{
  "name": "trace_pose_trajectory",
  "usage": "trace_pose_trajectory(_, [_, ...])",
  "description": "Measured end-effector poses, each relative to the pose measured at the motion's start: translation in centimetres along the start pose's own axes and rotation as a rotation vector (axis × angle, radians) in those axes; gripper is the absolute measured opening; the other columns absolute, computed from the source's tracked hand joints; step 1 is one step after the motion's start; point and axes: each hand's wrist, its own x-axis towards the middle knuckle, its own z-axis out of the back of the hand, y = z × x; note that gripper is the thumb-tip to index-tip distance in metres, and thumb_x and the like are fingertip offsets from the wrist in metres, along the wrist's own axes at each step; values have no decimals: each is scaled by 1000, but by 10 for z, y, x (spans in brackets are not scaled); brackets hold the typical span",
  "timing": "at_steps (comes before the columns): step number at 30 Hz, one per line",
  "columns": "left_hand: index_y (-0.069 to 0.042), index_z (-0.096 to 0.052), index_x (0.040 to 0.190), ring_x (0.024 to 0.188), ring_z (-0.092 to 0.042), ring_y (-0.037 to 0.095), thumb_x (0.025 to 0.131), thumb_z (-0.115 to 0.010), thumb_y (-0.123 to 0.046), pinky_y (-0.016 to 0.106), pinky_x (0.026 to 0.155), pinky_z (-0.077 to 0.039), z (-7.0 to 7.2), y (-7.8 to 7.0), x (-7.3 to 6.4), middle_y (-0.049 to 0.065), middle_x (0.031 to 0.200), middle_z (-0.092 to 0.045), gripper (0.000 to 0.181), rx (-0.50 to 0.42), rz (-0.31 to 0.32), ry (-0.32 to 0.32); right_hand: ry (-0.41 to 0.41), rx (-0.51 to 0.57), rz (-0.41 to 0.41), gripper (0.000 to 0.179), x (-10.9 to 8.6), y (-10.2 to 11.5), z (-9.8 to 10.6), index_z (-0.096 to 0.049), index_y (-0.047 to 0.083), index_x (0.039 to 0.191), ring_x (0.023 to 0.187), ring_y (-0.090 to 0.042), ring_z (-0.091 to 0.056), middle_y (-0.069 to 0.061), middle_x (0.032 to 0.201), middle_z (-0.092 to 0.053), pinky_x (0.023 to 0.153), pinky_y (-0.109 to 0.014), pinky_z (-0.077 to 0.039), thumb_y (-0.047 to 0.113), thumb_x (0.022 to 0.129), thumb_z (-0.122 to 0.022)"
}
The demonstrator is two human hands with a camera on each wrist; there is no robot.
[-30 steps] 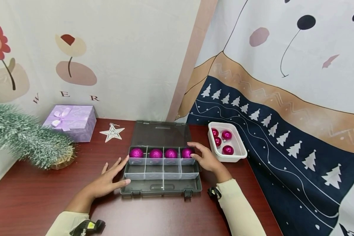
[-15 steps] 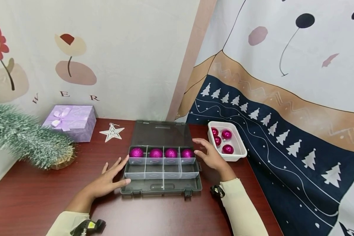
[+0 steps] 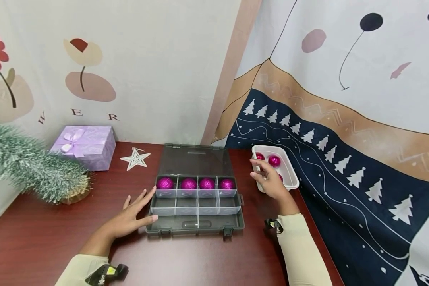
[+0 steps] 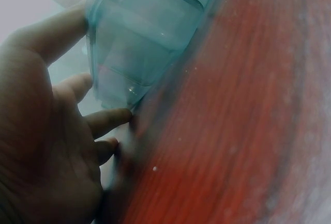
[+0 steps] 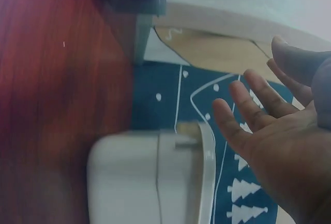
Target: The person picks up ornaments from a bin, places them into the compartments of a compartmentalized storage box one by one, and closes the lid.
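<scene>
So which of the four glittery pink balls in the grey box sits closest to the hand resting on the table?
The leftmost ball, in the end compartment of the organizer box. The left hand rests flat against that side; the other three balls lie further right.

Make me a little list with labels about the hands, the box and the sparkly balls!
left hand: flat on the table, fingers straight, touching the left side of the gray box
right hand: open, holding nothing, over the white tub
glitter balls in box: four, back row, one per compartment
front row: bare
box lid: open, lying flat
table: dark red wood
</scene>
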Motion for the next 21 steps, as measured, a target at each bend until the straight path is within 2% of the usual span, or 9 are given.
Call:
trace_pose_trajectory(3, [-19,-20,177,164,-9,65,101,-74,-39,81,125,19,0,0,0,23,181,-23,95,3,3,2,-32,3,7,47,0,-4,8,-59,-11,146,125,-22,-65,-34,151,-58,109,-29,-59,-9,101,-69])
trace_pose_trajectory(4, [-20,-20,177,164,-9,65,101,-74,-39,81,125,19,0,0,0,23,181,-23,95,6,4,3,-45,13,4,47,0,-6,11,-59,-12,146,122,-17,-65,-35,150,-58,105,-20,-58,-10,100,-69])
trace_pose_trajectory(6, [-20,-20,177,164,-9,65,101,-74,-39,81,125,18,1,0,0,23,181,-23,95,8,4,2,-70,38,-12,46,0,-8,15,-58,-14,145,120,-16,-65,-38,149,-57,99,-9,-54,-13,100,-68])
trace_pose_trajectory(7, [-20,-20,177,164,-9,65,101,-74,-39,81,125,18,0,0,0,23,181,-23,95,8,3,2,-81,48,-26,45,0,-9,18,-58,-14,144,115,-13,-66,-38,147,-56,92,-7,-53,-13,100,-67])
trace_pose_trajectory(9, [-19,-20,177,164,-9,65,101,-74,-39,81,125,18,0,0,0,23,181,-23,95,9,1,2,-106,51,-42,44,1,-12,24,-58,-15,144,113,-5,-62,-39,145,-56,91,-5,-51,-13,101,-66])
trace_pose_trajectory(12, [-18,-20,177,164,-9,65,101,-74,-39,82,125,18,0,0,1,24,181,-23,95,9,2,4,-138,25,-68,41,2,-16,33,-59,-15,142,109,6,-58,-40,143,-57,91,-3,-49,-10,102,-66])
trace_pose_trajectory(14, [-19,-19,177,164,-9,65,101,-74,-39,81,125,18,0,0,1,23,181,-23,96,9,3,8,-161,-5,-85,39,3,-19,40,-60,-15,141,111,9,-57,-40,142,-59,95,-1,-47,-10,103,-66])
trace_pose_trajectory(17, [-20,-18,177,164,-8,64,102,-74,-40,81,126,19,0,-1,2,23,181,-22,96,4,7,12,-181,-41,-134,38,5,-24,49,-61,-13,141,117,-5,-65,-40,141,-61,92,0,-49,-8,104,-66])
trace_pose_trajectory(21, [-19,-19,177,164,-7,64,102,-74,-39,80,126,20,0,-2,1,23,181,-22,95,1,13,11,-163,-49,-214,39,11,-31,58,-60,-10,144,132,-41,-64,-38,145,-61,91,-3,-53,-6,105,-64])
